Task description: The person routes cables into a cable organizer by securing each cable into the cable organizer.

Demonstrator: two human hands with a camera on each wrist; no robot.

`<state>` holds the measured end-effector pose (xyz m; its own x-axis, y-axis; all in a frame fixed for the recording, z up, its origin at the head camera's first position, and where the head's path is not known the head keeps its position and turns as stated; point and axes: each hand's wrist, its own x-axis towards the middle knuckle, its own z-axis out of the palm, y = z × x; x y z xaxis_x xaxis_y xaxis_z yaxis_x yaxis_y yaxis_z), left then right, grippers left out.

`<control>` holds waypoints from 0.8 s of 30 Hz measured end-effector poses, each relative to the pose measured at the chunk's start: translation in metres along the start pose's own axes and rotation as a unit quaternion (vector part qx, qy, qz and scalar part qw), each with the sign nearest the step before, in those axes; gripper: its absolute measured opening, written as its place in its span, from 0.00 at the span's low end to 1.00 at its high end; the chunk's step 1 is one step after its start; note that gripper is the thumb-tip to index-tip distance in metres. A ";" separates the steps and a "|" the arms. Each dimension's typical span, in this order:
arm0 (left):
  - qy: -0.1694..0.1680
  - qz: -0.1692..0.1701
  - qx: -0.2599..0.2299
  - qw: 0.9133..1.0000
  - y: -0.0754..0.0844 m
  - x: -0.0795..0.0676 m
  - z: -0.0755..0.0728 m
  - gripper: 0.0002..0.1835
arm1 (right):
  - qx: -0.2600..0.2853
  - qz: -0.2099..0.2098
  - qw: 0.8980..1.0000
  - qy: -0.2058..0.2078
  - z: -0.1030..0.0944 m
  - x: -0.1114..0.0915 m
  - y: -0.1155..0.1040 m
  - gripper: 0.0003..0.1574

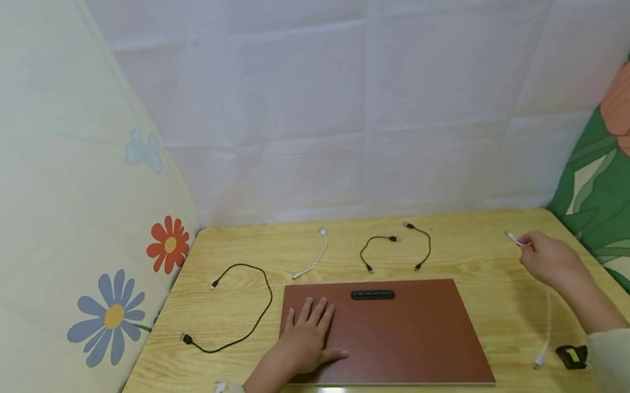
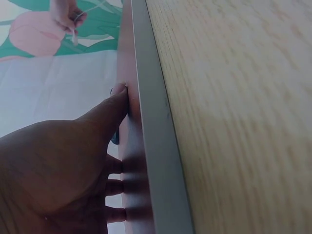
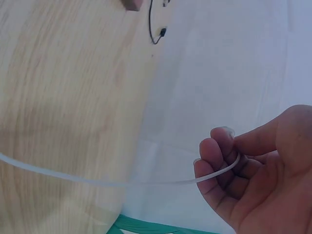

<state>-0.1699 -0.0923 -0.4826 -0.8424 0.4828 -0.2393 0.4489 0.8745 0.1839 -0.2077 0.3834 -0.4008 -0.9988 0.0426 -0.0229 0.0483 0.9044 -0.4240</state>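
Observation:
Out to the right of the brown board, my right hand (image 1: 552, 260) pinches a white USB cable (image 1: 550, 325) near one of its connectors. The rest of the cable dangles below the hand, its other plug low over the table. In the right wrist view, thumb and fingers (image 3: 212, 151) curl round the cord. My left hand (image 1: 306, 340) lies with spread fingers on the left part of the reddish-brown board (image 1: 407, 341). Near the board's far edge sits a black slotted strip (image 1: 373, 295), ahead of the left hand's fingertips.
Behind the board lie a short white cable (image 1: 319, 259) and two short black cables (image 1: 363, 252) (image 1: 429, 245). A longer black cable (image 1: 269, 286) curves at the left. A small white scrap (image 1: 219, 388) lies near the left sleeve. Fabric backdrops enclose the wooden table (image 1: 495, 292).

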 end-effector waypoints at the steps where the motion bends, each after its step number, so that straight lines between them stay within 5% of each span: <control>1: 0.000 0.003 -0.001 1.000 0.000 0.001 0.000 0.50 | 0.002 0.001 1.000 0.002 -0.001 -0.002 -0.002 0.28; 11: 0.016 0.004 -0.006 1.000 -0.009 0.002 0.011 0.50 | 0.022 -0.026 0.998 0.049 -0.001 -0.011 -0.031 0.27; 24: 0.020 0.020 -0.010 1.000 -0.007 -0.001 0.006 0.49 | 0.065 -0.048 0.996 0.047 -0.006 -0.029 -0.069 0.27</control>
<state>-0.1708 -0.0984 -0.4892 -0.8357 0.5139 -0.1938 0.4759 0.8537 0.2116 -0.1819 0.3222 -0.3649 -0.9944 0.0045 0.1056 -0.0530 0.8434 -0.5347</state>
